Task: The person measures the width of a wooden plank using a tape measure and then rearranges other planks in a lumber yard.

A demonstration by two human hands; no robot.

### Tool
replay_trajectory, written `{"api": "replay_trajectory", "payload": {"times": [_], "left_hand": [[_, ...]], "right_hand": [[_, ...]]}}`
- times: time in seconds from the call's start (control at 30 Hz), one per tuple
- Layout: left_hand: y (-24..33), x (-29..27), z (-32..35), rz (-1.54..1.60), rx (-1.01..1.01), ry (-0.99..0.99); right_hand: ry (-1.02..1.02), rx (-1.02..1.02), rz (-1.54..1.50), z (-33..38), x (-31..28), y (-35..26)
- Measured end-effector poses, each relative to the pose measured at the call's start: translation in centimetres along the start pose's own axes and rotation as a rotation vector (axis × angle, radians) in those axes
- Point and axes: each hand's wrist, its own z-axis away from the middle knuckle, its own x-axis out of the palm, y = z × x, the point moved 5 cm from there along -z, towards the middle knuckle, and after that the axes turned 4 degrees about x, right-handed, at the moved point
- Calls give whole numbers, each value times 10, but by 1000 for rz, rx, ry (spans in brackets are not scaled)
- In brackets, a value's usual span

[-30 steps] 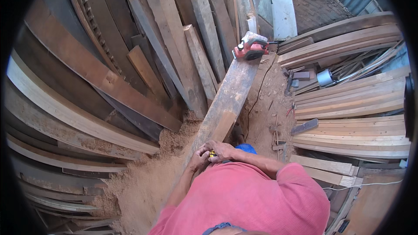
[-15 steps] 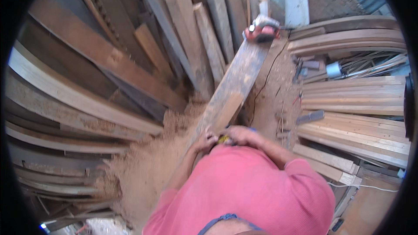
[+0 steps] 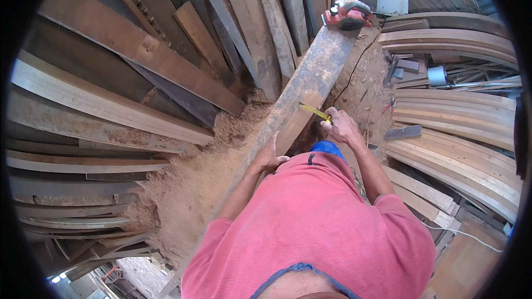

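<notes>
My right hand (image 3: 342, 127) grips a tape measure (image 3: 328, 121) beside the right edge of a long beam. Its short yellow blade (image 3: 313, 111) reaches across a light-brown wooden piece (image 3: 292, 128) that lies on the beam (image 3: 310, 72). My left hand (image 3: 270, 158) rests at the near end of that piece, thumb and fingers apart. At the beam's far end sits a red and black power tool (image 3: 350, 14). My fingers partly cover the tape measure's case.
Sawdust (image 3: 188, 194) heaps on the left of the beam. Leaning planks (image 3: 105, 19) crowd the left and far sides. Stacked boards (image 3: 454, 116) fill the right, near a pale blue cylinder (image 3: 437, 76). A dark cord (image 3: 350, 77) trails along the beam's right side.
My hands were together close to my body around the tape measure. Now they are apart: the right has moved forward and right with the tape, whose blade shows extended; the left lies forward on the wood.
</notes>
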Motion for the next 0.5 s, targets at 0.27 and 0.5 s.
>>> {"api": "replay_trajectory", "payload": {"times": [0.27, 0.5], "left_hand": [[3, 5, 3, -144, -123, 33], [12, 0, 5, -163, -108, 71]], "right_hand": [[22, 22, -38, -3, 16, 14], [20, -7, -70, -11, 29, 26]]}}
